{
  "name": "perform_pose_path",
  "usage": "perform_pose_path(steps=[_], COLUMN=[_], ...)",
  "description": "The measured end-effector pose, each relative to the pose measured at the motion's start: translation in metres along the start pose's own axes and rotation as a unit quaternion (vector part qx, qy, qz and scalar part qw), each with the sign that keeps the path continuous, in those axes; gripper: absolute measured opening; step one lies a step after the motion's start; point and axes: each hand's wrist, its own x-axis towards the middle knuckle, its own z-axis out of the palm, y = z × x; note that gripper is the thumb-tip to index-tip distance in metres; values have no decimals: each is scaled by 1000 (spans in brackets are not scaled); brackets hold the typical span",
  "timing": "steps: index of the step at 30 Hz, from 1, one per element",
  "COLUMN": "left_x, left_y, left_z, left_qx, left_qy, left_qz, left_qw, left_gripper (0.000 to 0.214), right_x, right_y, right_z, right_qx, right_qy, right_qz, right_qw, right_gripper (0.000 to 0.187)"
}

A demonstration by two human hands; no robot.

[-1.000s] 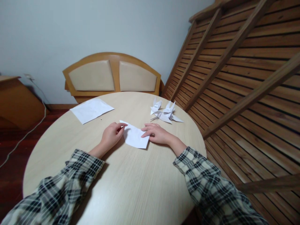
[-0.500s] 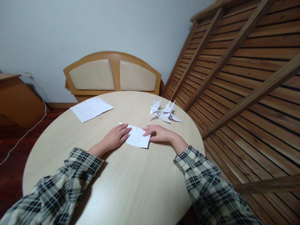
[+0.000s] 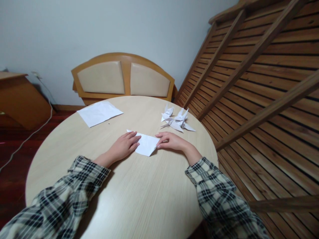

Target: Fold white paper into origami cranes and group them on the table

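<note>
A folded piece of white paper lies on the round table between my hands. My left hand rests flat over its left part, fingers stretched out and pressing it to the tabletop. At the right edge, my right hand pinches the paper between thumb and fingers, and the near right corner is lifted slightly. Behind my right hand stand several folded white paper cranes, close together. Flat sheets of white paper lie at the far left of the table; how many I cannot tell.
Beyond the table is a wooden headboard with two cream panels against the wall. A slatted wooden frame leans close along the right side. At the left are a wooden desk and a white cable on the floor.
My right fingers have closed on the paper's right edge, and its near right corner now turns up and inward. My left hand stays on the paper. The view has shifted slightly.
</note>
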Motion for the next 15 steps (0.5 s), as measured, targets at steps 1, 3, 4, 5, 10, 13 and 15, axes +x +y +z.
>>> perform_pose_path(steps=[1,3,4,5,10,13,15], left_x=[-1,-3,-4,-5,-9,-10,-10], left_y=[1,4,5,7,15,16,16], left_z=[0,-1,-1,-2,-4,-3,-2], left_qx=[0,2,4,7,19,11,4], left_qy=[2,3,1,-1,-14,-8,-3], left_qz=[-2,-3,-3,-3,-12,-14,-12], left_qw=[1000,1000,1000,1000,1000,1000,1000], left_gripper=[50,51,51,52,54,54,53], right_x=[1,2,2,3,3,4,4], right_y=[0,2,3,4,4,1,-1], right_z=[1,2,2,3,4,4,5], right_qx=[1,3,2,2,5,15,20], right_qy=[4,14,19,22,41,54,57], right_qz=[1,3,4,5,3,-7,-13], right_qw=[1000,1000,1000,1000,999,998,998], right_gripper=[14,13,13,12,7,9,11])
